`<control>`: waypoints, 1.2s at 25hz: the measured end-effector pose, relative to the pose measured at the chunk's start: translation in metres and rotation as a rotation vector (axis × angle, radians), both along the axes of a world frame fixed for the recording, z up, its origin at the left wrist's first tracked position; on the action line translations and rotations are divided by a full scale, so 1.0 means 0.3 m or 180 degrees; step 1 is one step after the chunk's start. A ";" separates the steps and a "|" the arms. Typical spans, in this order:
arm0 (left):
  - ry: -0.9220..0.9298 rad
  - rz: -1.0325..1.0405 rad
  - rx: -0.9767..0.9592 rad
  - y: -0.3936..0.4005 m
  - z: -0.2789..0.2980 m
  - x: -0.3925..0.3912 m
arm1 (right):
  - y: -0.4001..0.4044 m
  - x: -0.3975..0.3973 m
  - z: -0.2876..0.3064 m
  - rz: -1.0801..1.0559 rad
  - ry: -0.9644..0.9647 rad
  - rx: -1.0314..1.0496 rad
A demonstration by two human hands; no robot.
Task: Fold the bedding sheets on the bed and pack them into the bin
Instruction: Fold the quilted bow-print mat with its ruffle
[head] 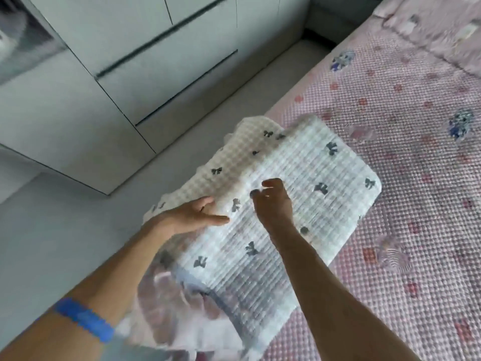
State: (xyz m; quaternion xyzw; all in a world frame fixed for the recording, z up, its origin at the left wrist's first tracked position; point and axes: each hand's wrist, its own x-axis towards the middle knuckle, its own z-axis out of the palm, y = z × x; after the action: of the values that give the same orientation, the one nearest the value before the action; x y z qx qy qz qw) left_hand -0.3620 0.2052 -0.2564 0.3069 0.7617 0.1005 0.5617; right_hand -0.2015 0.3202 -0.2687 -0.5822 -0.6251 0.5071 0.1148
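A white waffle-textured sheet with small dark bows (307,175) lies folded at the left edge of the bed (406,142), which has a pink checked cover. The sheet's left side is lifted and hangs past the bed edge. My left hand (192,214) holds that raised left edge, thumb on top and fingers underneath. My right hand (270,201) hovers over the middle of the sheet with its fingers curled and nothing visibly in it. No bin is in view.
A grey floor (182,142) runs along the left of the bed. Grey cabinets with drawers (135,63) stand beyond it. Crumpled pale fabric (182,295) bunches under the sheet at the bed's near edge. A pink pillow or cover (442,24) lies top right.
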 end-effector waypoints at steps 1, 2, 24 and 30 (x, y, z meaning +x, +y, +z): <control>0.0156 -0.0223 -0.0080 0.000 -0.072 -0.033 | -0.017 0.004 -0.074 0.0422 -0.0384 0.0254; 0.0333 -0.0530 -0.0192 -0.001 -0.157 -0.047 | -0.045 0.033 -0.153 0.0838 -0.0724 0.0324; 0.1158 -0.1907 -0.0176 0.072 -0.528 -0.064 | -0.080 0.046 -0.404 0.2280 -0.2436 -0.0365; 0.0387 -0.2690 -0.0134 0.135 -0.535 -0.213 | -0.176 -0.193 -0.435 0.0245 -0.2368 -0.0512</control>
State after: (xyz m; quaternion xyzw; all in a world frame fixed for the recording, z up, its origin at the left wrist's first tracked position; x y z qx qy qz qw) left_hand -0.4258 0.2457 -0.4170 0.5859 0.6026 -0.1723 0.5137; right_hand -0.2594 0.2675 -0.3993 -0.7098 -0.6036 0.3125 -0.1850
